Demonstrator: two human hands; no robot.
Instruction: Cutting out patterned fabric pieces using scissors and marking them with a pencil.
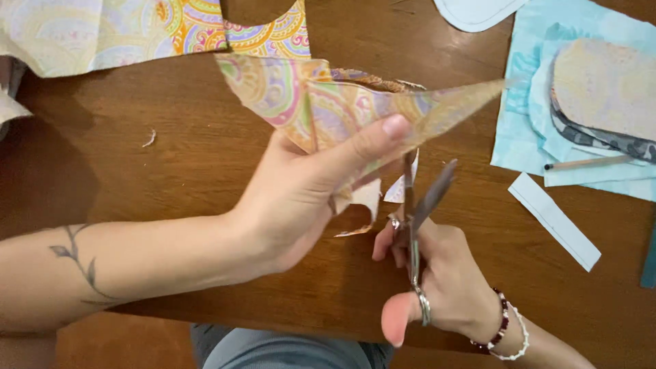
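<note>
My left hand (301, 195) pinches a piece of pastel paisley fabric (328, 102) and holds it up above the brown wooden table (178, 171). The thumb presses on its front side. My right hand (437, 280) grips metal scissors (418, 205), thumb through one ring. The blades stand apart and point up at the fabric's lower edge. A white scrap (398, 188) hangs just beside the blades.
More paisley fabric (102, 31) lies at the table's far left. Light blue cut pieces (526, 102) with a patterned sole-shaped piece (601, 89) and a pencil (588, 162) lie at the right. A pale paper strip (553, 219) sits near them.
</note>
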